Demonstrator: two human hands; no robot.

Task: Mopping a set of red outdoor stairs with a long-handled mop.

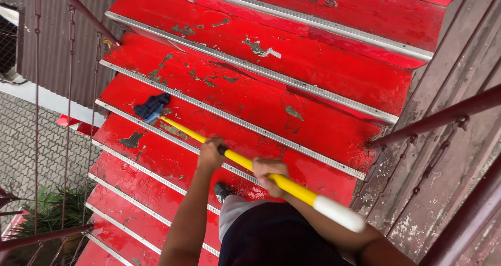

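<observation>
On the red stairs (pixel 292 73), seen from the head camera, the left hand (pixel 211 154) and the right hand (pixel 270 170) are both closed around the yellow mop handle (pixel 237 159), and the dark blue mop head (pixel 152 107) lies on a wet step below, near the left railing (pixel 68 88). To do this well, I think the 2 hands should stay apart and press the head flat. Both arms reach forward and down, the left one lower on the handle.

A yellow-handled mop (pixel 245 164) with a white grip end slants across wet red steps, its dark blue head upper left.
</observation>
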